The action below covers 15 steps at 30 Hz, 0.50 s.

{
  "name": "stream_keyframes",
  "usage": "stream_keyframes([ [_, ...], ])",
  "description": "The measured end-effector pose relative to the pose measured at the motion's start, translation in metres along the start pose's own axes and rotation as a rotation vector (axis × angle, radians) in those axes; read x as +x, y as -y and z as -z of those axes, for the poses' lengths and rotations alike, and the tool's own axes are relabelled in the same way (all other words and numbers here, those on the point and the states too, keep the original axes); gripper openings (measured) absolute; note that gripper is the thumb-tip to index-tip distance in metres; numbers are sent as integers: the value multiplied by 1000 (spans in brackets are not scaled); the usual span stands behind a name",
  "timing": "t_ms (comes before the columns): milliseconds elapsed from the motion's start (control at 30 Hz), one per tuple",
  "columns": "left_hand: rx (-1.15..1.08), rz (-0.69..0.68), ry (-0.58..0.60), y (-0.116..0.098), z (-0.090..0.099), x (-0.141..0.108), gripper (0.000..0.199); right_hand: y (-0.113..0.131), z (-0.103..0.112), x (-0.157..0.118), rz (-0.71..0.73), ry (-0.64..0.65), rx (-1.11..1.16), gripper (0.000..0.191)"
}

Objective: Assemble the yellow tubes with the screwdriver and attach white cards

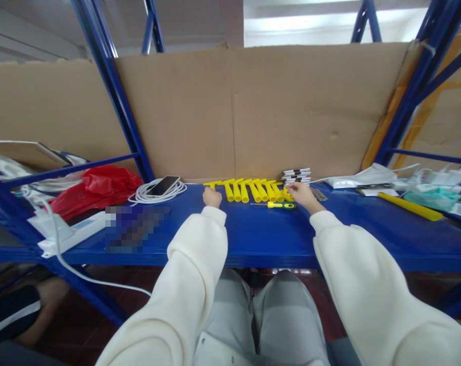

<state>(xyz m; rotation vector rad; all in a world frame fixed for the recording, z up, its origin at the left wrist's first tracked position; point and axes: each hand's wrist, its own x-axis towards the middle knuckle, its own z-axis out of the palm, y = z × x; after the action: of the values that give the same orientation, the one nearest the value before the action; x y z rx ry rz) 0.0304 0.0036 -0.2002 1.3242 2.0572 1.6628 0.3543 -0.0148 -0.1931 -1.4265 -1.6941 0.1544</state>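
Note:
Several yellow T-shaped plastic tools [259, 191] lie side by side in a row on the blue shelf [268, 234]. At the row's left end, my left hand [212, 197] is closed around one whose yellow crosspiece shows above my fingers. My right hand [303, 196] is at the right end, fingers pinched at the last yellow tool; the exact grip is small and partly hidden. Just in front of the row lies a screwdriver [281, 205] with a yellow and green handle. Flat dark metal pieces [319, 194] rest beside my right wrist.
Small white-and-black packs [296, 176] are stacked behind my right hand. Leftward are a phone [164, 186] on a coiled white cable [139, 197], a red bag [98, 188] and a power strip [78, 231]. A long yellow object [409, 206] lies right. Cardboard [291, 107] walls the back.

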Motion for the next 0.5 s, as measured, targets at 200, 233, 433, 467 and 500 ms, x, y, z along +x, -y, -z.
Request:
stream_keyframes([
  [200, 81, 128, 79, -13, 7, -3, 51, -3, 3, 1, -49, 4, -16, 26],
  [233, 45, 153, 75, -14, 7, -3, 53, -4, 4, 1, -57, -2, -26, 26],
  [433, -199, 231, -19, -18, 5, -1, 49, -9, 7, 1, -70, -32, -50, 29],
  [467, -215, 220, -23, -18, 5, -2, 48, -9, 7, 1, -67, -33, -52, 28],
  [500, -229, 210, -25, -19, 5, -3, 48, -8, 6, 0, -65, -33, -56, 28],
])
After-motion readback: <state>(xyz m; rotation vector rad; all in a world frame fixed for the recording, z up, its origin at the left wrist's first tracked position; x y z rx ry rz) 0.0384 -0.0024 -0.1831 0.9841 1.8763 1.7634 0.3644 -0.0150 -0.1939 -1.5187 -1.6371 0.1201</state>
